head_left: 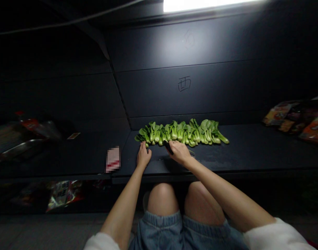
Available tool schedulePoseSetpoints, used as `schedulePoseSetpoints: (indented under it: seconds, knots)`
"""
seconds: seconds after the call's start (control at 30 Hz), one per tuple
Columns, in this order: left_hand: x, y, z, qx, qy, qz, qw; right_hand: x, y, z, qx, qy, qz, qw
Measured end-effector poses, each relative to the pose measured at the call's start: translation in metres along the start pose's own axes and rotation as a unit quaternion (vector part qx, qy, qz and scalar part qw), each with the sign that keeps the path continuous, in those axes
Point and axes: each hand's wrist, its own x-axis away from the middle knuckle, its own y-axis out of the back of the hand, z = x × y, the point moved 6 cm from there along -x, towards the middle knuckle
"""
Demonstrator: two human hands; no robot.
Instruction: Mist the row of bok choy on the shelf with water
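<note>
A row of green bok choy (174,131) lies on the dark shelf, leaves toward the back panel and pale stem ends toward me. At the row's left end, my left hand (143,155) rests with fingers stretched forward and thumb apart. Its fingertips are at the nearest stem end, and nothing shows in its grip. In front of the middle of the row, my right hand (180,151) is closed around a black elongated object (168,147), whose kind I cannot make out. That hand hides a few stem ends.
A pixelated pinkish card-like item (113,159) lies left on the shelf (239,156). Blurred packages (34,126) stand far left, and snack bags (283,113) sit far right. A shiny packet (61,194) shows below. My knees (162,198) are near the shelf's front edge.
</note>
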Motion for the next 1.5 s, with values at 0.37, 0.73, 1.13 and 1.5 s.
schedulePoseSetpoints:
  seconds: [0.37,0.73,1.13,1.5]
  knots:
    - [-0.002,0.009,-0.019,0.011,-0.102,-0.024,0.994,0.008,0.001,-0.027,-0.002,-0.034,0.001,0.999]
    - [-0.01,-0.019,-0.096,-0.063,-0.226,0.083,0.969,0.016,0.0,-0.049,0.003,-0.034,-0.005,0.999]
    - [-0.032,-0.037,-0.098,-0.089,-0.141,0.068,0.984,0.017,0.0,-0.06,-0.007,-0.04,-0.003,0.999]
    - [-0.012,-0.041,-0.096,-0.071,-0.172,0.068,0.98,0.023,0.002,-0.072,0.005,-0.064,-0.01,0.998]
